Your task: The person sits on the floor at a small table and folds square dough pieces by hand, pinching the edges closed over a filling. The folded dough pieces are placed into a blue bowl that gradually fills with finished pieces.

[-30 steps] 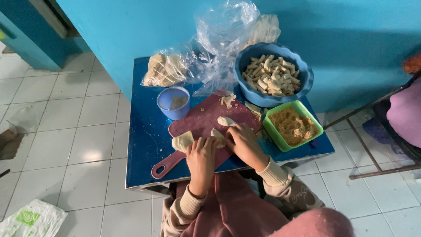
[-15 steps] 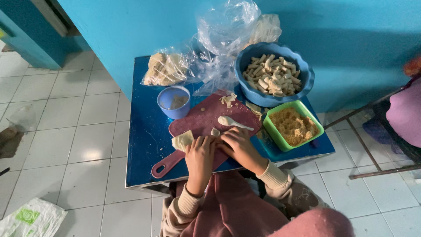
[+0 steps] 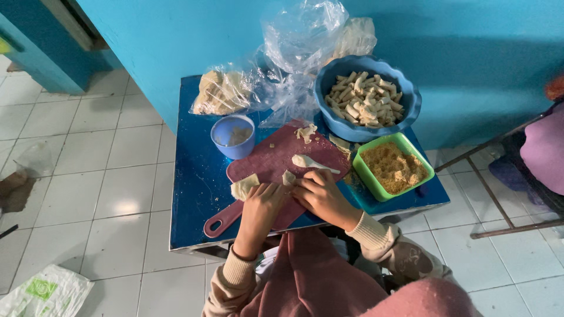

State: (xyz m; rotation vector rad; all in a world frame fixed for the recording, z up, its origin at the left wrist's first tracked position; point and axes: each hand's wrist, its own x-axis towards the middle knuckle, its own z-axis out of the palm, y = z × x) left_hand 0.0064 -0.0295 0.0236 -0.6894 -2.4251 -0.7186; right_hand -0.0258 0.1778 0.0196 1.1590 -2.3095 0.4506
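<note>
I see both hands on the maroon cutting board [image 3: 276,167] at the blue bench's [image 3: 194,194] six o'clock edge. My left hand [image 3: 261,205] and right hand [image 3: 320,196] pinch a small dough piece [image 3: 288,177] between curled fingertips. A folded wrapper [image 3: 244,186] lies at nine o'clock.

Both hands rest on the cutting board [image 3: 276,161], bowl [image 3: 367,100] behind, perhaps touching.

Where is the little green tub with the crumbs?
In the head view, the green tub sits on the blue table's right side, just below the big blue bowl and right of the red cutting board.
</note>
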